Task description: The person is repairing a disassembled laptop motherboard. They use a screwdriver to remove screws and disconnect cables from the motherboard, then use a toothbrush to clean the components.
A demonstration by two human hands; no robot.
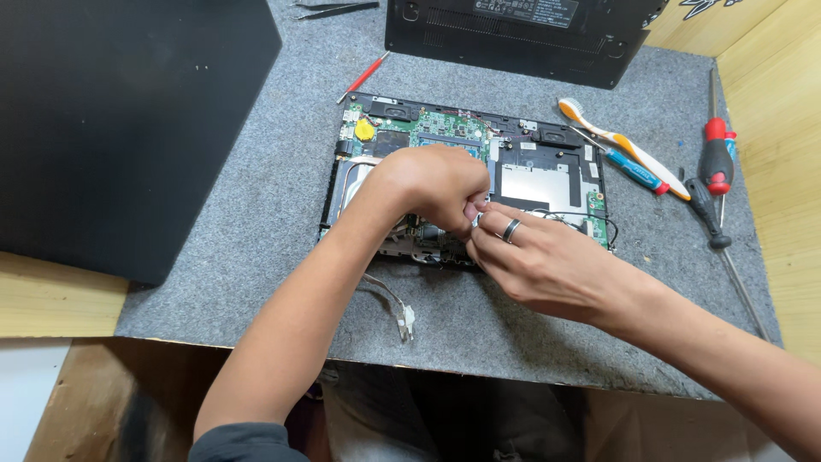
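The left hand [436,184] is curled tight and the right hand [534,257], with a ring on one finger, pinches beside it. Both hands meet, touching, on a small part too hidden to name. They work over the open laptop [547,175], which lies on the grey mat on the tabletop [256,239].

Opened laptop base [547,171], circuit board exposed, lies flat on grey mat.

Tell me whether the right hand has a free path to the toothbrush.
Probably yes: the toothbrush lies uncovered on the mat, right of the board, nothing between it and the right hand, though that hand is busy.
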